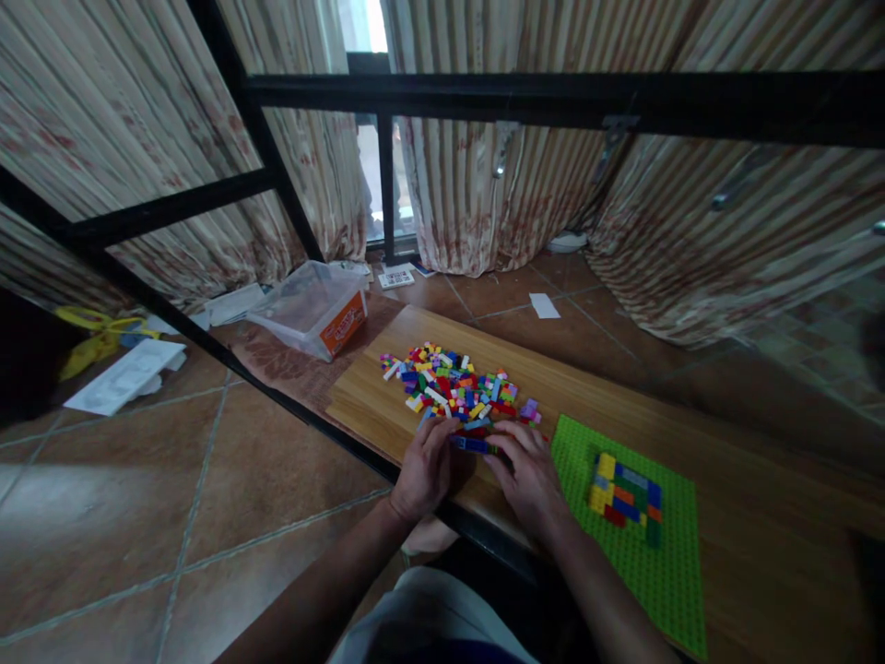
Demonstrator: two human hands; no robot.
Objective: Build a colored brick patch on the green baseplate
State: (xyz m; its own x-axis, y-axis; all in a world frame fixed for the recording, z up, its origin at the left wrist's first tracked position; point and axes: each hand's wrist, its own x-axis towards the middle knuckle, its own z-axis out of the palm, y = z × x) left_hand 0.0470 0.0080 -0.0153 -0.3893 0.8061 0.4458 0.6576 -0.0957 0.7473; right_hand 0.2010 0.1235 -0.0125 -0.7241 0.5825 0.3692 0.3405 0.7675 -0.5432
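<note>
In front of me, above the near edge of the table, a dark blue toy brick (pixel 473 444) is held between both hands. My left hand (pixel 425 468) is closed, pinching its left end between thumb and fingers. At the other end, the curled fingers of my right hand (pixel 531 468) grip it. A small greenish bit shows by the right fingertips, too small to make out. Just beyond the hands lies a loose pile of coloured toy bricks (pixel 449 383). To the right, a green baseplate (pixel 670 590) carries a flat block of joined yellow, blue, red, orange and green bricks (pixel 626 493).
The wooden table (pixel 370 387) stretches from left to right. Behind its left end stands a clear plastic box (pixel 297 309) with an orange label. A black metal frame (pixel 484 92) crosses the view before striped curtains (pixel 456 194). Papers (pixel 544 306) lie on the tiled floor.
</note>
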